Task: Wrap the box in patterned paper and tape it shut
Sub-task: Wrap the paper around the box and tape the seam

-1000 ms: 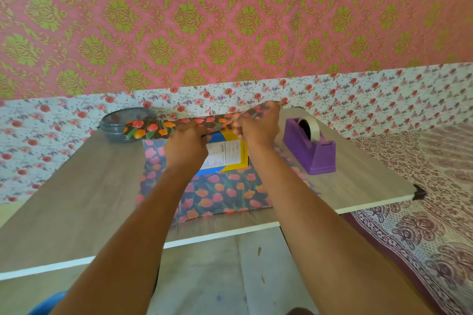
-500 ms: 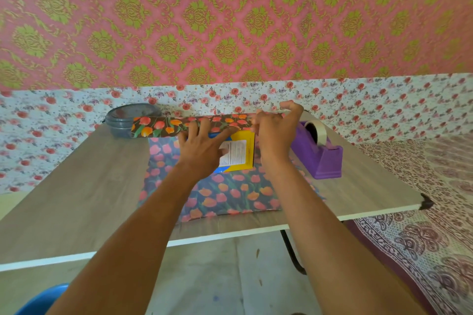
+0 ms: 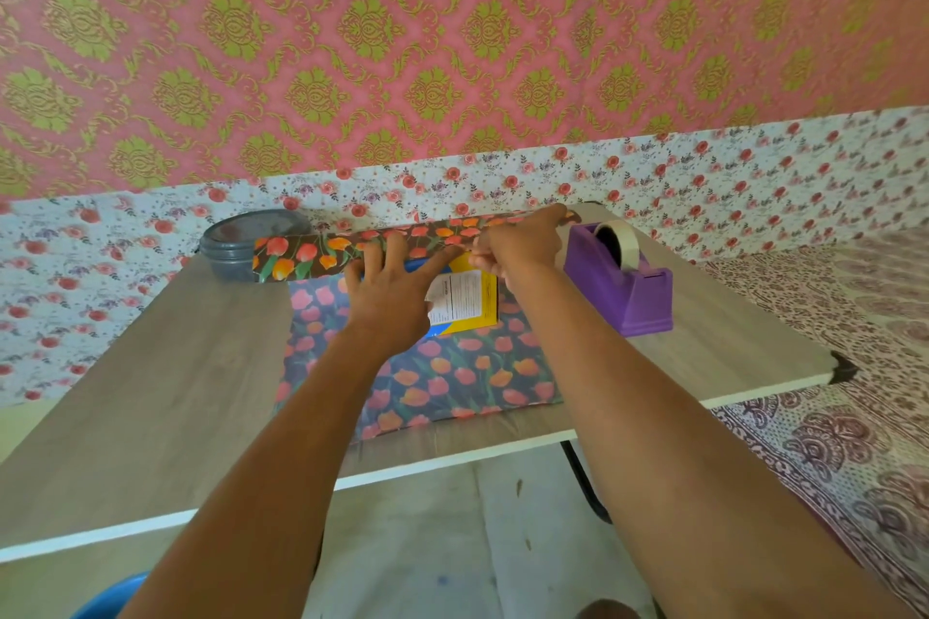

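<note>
A yellow and blue box lies on a sheet of tulip-patterned paper in the middle of the table. The paper's far edge is folded up and over the box's far side, showing its glossy face. My left hand lies flat with spread fingers, pressing the fold onto the box. My right hand pinches the folded edge at its right part, index finger stretched along it. A purple tape dispenser with a roll of tape stands just right of the box.
A grey lidded container sits at the table's far left, partly behind the raised paper. Floral wallpaper backs the table. A patterned bedspread lies to the right. A blue object shows under the table's near edge.
The lifted paper edge has come down onto the box. My left hand let go of it and spread flat on the fold; my right hand slid rightward along the edge.
</note>
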`<state>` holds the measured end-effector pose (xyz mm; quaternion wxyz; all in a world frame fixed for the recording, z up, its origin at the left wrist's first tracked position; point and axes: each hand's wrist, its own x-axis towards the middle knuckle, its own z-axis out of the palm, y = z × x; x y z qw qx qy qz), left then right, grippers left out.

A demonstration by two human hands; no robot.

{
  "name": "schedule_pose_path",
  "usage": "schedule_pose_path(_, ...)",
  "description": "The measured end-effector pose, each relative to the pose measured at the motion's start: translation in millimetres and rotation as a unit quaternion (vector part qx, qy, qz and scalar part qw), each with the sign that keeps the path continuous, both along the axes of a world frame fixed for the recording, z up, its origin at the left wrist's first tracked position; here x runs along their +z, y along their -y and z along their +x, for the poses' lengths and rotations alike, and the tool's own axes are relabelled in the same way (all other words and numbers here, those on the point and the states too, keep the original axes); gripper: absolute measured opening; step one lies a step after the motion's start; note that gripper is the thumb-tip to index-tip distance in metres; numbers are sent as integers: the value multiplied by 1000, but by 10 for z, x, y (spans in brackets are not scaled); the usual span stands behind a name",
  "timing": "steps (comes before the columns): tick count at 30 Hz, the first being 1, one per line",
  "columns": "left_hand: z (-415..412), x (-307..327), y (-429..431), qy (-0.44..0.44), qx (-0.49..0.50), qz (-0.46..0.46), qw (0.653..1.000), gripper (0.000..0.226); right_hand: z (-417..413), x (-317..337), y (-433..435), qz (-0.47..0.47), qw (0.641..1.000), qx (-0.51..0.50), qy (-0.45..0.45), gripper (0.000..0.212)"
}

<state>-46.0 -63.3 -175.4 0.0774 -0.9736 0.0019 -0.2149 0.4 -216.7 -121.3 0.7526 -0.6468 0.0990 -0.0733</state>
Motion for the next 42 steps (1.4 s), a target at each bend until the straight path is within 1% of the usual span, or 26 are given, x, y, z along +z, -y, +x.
schedule_pose_path(4,1,17,-6,-4,-3,3,1000,85,54,-21,7,-16,1000,-6,-18,95)
schedule_pose_path(9,7,47,-31,-26,-11,-4,1000,87,40,-10,81,15,1000,-1,-16,91)
schedule_pose_path(12,16,48,-48,-31,-14,-11,999,87,49,-12,128,33,999,0,2,106)
schedule_pose_path(13,11,45,-48,-31,-14,-11,999,87,45,-19,138,36,999,4,8,105)
schedule_pose_path(17,6,32,-41,-20,-18,-13,1000,87,28,-27,148,49,998,25,30,74)
schedule_pose_path(19,-1,32,-39,-22,-18,-11,1000,87,25,-5,124,63,996,35,50,71)
schedule_pose_path(22,-10,37,-35,-23,-16,-12,1000,87,46,-11,59,53,996,44,54,71)
schedule_pose_path(25,-16,36,-22,-23,-14,-10,1000,87,104,-43,23,26,999,25,19,85)
schedule_pose_path(27,-21,34,-17,-23,-12,-10,1000,87,162,-71,31,22,1000,14,6,86)
schedule_pose_path(30,-16,38,-17,-20,-10,-9,1000,89,203,-102,64,12,1000,19,-3,96)
schedule_pose_path(35,-15,44,-28,-23,-8,-3,1000,89,204,-143,85,19,999,28,-10,104)
schedule_pose_path(38,-12,58,-46,-28,-12,-7,1000,87,217,-145,104,10,999,36,-19,101)
schedule_pose_path(42,-1,71,-52,-37,-13,-18,999,86,239,-152,107,13,998,49,-38,81)
